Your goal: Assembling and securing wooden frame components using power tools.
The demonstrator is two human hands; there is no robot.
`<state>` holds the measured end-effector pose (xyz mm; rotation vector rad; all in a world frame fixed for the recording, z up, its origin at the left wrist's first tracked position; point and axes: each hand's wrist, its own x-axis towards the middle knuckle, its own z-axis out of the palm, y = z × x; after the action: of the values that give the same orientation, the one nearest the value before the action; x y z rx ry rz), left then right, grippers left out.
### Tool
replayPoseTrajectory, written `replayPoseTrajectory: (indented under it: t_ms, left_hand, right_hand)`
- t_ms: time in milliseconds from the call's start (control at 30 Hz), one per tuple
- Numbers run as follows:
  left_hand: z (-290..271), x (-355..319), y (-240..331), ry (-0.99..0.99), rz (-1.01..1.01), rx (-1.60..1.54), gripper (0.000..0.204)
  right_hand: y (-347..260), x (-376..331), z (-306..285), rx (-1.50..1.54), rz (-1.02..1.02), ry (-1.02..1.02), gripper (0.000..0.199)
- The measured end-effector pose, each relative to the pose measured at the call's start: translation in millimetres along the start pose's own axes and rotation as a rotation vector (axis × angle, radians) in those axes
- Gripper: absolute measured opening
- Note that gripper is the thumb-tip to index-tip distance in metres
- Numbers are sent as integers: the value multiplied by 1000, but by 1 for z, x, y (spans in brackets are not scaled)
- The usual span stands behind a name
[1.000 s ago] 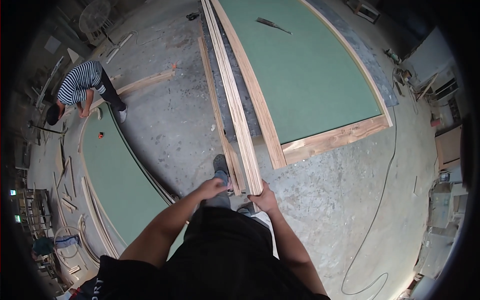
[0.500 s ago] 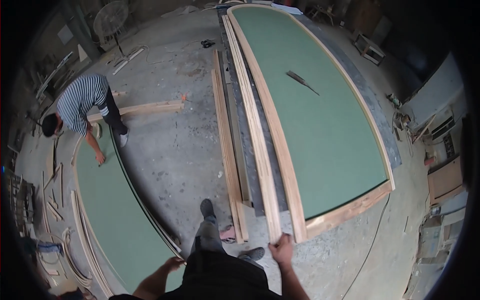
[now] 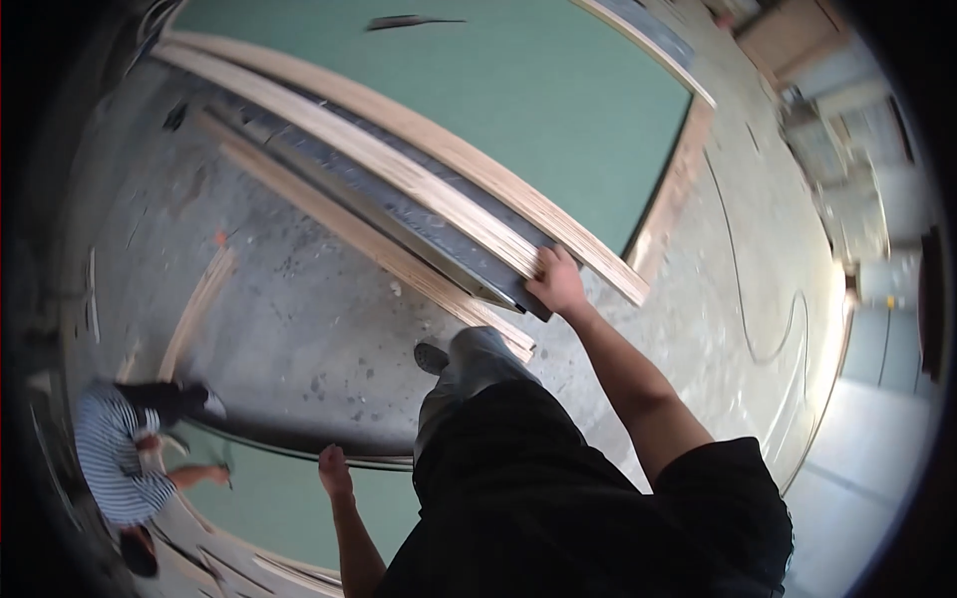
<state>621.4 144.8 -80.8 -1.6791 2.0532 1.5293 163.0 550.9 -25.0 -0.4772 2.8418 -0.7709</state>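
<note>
My right hand (image 3: 558, 282) is closed round the near end of a long pale wooden strip (image 3: 389, 171). This strip lies beside the wooden frame edge (image 3: 439, 146) of a large green panel (image 3: 498, 90), with a dark gap between them. On the panel rests a long dark tool (image 3: 409, 21), tapering to a thin point. My left hand (image 3: 336, 468) is closed in a fist over the edge of a second green panel (image 3: 284, 488) at the lower left; nothing shows in it.
Another person (image 3: 120, 453) in a striped shirt bends over the second panel, one hand on it. More wooden strips (image 3: 339, 229) lie below the large panel's side. A curved timber piece (image 3: 196, 309) is on the left. A cable (image 3: 738, 269) runs across the concrete floor (image 3: 698, 349).
My view has swung round to the right, so both panels appear turned. My right hand still grips the strip's end, now closer to the frame. My left hand has come up as a fist.
</note>
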Motion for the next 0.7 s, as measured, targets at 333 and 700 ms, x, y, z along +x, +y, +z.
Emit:
replayPoseTrajectory:
  t_ms: [333,700]
  left_hand:
    - [173,58,345,-528,1060,779,51]
    - [335,111,466,-861,1894,1089,88]
  right_hand:
    - [-15,-95,34,129,366,490,95]
    - [-37,-54,80,698,883,879,76]
